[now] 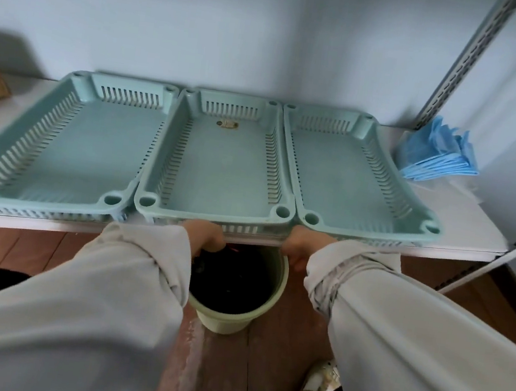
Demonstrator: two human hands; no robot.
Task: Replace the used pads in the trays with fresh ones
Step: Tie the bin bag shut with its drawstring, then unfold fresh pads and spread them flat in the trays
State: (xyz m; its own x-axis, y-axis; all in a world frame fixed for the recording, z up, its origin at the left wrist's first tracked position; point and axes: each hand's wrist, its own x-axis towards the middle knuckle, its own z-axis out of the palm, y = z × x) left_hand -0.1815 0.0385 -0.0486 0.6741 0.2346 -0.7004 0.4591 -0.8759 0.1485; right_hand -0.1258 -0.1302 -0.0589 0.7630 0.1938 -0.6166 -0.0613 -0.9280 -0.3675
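Likely a storage or utility room. A white shelf [474, 237] is carried on slotted metal uprights [458, 57] against a plain wall. Three teal slotted trays [221, 213] are lined up; a green bin [267, 311] is set on the wood floor [277, 362].

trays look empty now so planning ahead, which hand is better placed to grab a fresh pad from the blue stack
Right. The blue pad stack lies at the shelf's right end, beside the right tray. The right hand is on that side, while the left hand would have to cross over.
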